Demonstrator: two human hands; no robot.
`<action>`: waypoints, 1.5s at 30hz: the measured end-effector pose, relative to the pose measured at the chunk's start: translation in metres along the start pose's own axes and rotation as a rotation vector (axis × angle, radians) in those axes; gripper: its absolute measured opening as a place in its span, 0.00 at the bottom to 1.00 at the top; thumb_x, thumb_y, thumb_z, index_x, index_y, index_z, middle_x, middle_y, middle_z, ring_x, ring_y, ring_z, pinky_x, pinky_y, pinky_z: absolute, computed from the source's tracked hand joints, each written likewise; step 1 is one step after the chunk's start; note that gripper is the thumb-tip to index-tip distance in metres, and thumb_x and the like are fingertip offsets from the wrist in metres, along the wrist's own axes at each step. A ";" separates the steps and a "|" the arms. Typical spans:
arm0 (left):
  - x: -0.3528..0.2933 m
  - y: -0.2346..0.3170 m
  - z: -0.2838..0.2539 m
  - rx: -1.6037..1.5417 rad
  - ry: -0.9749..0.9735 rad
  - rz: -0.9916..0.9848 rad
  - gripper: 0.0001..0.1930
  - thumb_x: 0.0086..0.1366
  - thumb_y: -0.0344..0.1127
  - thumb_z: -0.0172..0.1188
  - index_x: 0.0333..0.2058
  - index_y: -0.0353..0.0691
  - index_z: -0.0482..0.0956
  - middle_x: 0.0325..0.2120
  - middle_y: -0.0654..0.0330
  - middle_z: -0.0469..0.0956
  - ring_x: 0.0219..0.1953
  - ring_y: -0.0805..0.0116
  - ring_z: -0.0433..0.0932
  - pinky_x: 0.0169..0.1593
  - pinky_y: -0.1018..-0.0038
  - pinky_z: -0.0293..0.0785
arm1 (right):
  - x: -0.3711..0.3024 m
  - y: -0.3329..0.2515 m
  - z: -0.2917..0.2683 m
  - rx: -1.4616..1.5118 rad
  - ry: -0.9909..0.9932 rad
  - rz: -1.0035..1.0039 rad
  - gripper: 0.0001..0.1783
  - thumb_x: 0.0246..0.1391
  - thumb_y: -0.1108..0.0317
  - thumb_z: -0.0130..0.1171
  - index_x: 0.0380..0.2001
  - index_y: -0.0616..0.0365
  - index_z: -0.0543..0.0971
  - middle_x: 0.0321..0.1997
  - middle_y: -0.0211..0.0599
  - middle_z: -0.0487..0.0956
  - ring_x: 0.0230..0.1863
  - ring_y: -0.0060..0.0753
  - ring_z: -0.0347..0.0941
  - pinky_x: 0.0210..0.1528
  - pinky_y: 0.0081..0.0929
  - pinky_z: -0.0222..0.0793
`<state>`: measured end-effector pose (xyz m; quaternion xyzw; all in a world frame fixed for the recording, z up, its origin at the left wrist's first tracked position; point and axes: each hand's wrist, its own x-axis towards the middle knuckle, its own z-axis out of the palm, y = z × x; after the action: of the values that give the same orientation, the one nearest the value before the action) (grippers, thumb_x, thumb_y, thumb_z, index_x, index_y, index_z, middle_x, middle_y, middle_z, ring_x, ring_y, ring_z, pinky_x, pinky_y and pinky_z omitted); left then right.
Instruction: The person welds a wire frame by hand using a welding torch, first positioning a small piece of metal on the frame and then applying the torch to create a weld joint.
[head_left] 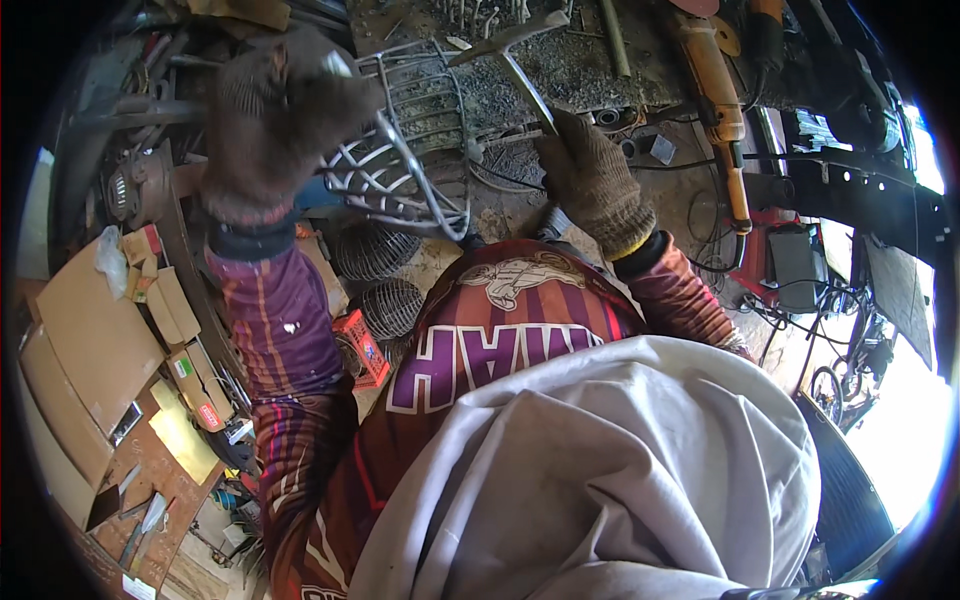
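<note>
The left hand [285, 125], in a dark knitted glove, is closed around the left side of a bare-metal wire basket [462, 108]; the glove is blurred and hides the exact placing of its fingers. The basket is tilted above the near edge of a grimy workbench [590, 85], its curved lattice of rods turned partly toward the person. The right hand [595, 185], gloved alike with a yellow band at the cuff, is clamped on the steel handle of a chipping hammer [525, 80]. The hammer's narrow crosswise head is raised just to the right of the basket's rim, apart from it.

A metal pipe [613, 38] lies on the workbench farther in from the near edge, and small bent metal pieces [488, 15] stand deeper in. Toward the right end, an orange angle grinder [708, 75] reaches past the near edge with its rear handle.

Below the left forearm's side of the workbench, two ribbed wire cages [375, 248] sit near a red plastic crate [368, 345]. Farther left, cardboard boxes [95, 340] crowd a brown wooden table [165, 510], with a yellow sheet [187, 440] beside them.
</note>
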<state>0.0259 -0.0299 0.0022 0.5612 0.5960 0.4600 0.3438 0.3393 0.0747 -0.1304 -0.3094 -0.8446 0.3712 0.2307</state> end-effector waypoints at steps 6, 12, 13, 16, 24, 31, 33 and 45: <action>-0.031 0.000 0.024 -0.029 0.099 0.235 0.15 0.58 0.31 0.72 0.41 0.32 0.79 0.33 0.55 0.82 0.29 0.69 0.82 0.35 0.67 0.84 | -0.021 -0.021 -0.014 0.370 -0.118 0.392 0.12 0.65 0.65 0.55 0.47 0.60 0.76 0.29 0.43 0.77 0.30 0.45 0.78 0.33 0.42 0.72; -0.047 -0.012 0.007 -1.010 0.217 -0.045 0.15 0.61 0.35 0.68 0.44 0.33 0.80 0.39 0.53 0.82 0.37 0.66 0.81 0.38 0.68 0.80 | -0.028 -0.020 -0.014 0.173 0.027 0.108 0.17 0.66 0.63 0.55 0.52 0.61 0.76 0.37 0.53 0.80 0.39 0.53 0.80 0.40 0.41 0.75; -0.044 -0.011 0.012 -0.900 0.210 -0.036 0.16 0.61 0.35 0.69 0.43 0.33 0.80 0.38 0.54 0.82 0.36 0.66 0.80 0.37 0.68 0.79 | -0.028 -0.023 -0.015 0.187 0.020 0.129 0.16 0.66 0.63 0.55 0.51 0.61 0.76 0.38 0.54 0.80 0.39 0.55 0.80 0.40 0.41 0.75; -0.032 -0.009 0.030 -0.201 0.201 0.113 0.16 0.58 0.36 0.72 0.41 0.34 0.81 0.35 0.56 0.82 0.33 0.68 0.80 0.35 0.70 0.78 | -0.029 -0.028 -0.016 0.206 0.004 0.178 0.16 0.65 0.63 0.55 0.50 0.62 0.77 0.38 0.54 0.80 0.40 0.57 0.80 0.40 0.43 0.75; -0.030 0.005 0.030 0.113 0.196 0.269 0.18 0.51 0.39 0.80 0.35 0.36 0.82 0.27 0.62 0.82 0.26 0.74 0.79 0.28 0.76 0.76 | -0.028 -0.037 -0.019 0.150 0.127 0.033 0.17 0.62 0.66 0.60 0.52 0.60 0.78 0.36 0.53 0.81 0.38 0.54 0.81 0.37 0.39 0.76; -0.039 0.002 0.039 -1.091 -0.059 -0.079 0.17 0.71 0.39 0.53 0.47 0.28 0.76 0.43 0.43 0.80 0.41 0.56 0.83 0.40 0.62 0.85 | -0.034 -0.029 -0.007 -0.106 -0.026 0.057 0.23 0.63 0.63 0.58 0.59 0.57 0.73 0.37 0.52 0.82 0.35 0.54 0.81 0.33 0.44 0.76; -0.035 -0.003 0.032 -0.865 -0.150 0.019 0.18 0.73 0.40 0.51 0.50 0.29 0.76 0.45 0.41 0.79 0.43 0.53 0.83 0.44 0.57 0.84 | -0.032 -0.025 -0.006 -0.128 0.007 0.000 0.25 0.63 0.62 0.57 0.61 0.57 0.72 0.37 0.52 0.82 0.34 0.54 0.81 0.32 0.45 0.76; -0.026 0.012 0.027 0.297 -0.048 0.347 0.18 0.67 0.38 0.58 0.51 0.33 0.76 0.44 0.46 0.80 0.42 0.55 0.81 0.47 0.56 0.81 | -0.036 -0.039 -0.016 -0.086 0.128 -0.077 0.25 0.61 0.68 0.61 0.61 0.57 0.74 0.43 0.52 0.82 0.43 0.51 0.82 0.41 0.38 0.78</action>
<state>0.0585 -0.0519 0.0012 0.7104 0.5436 0.4061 0.1872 0.3612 0.0367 -0.0963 -0.3095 -0.8546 0.3046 0.2848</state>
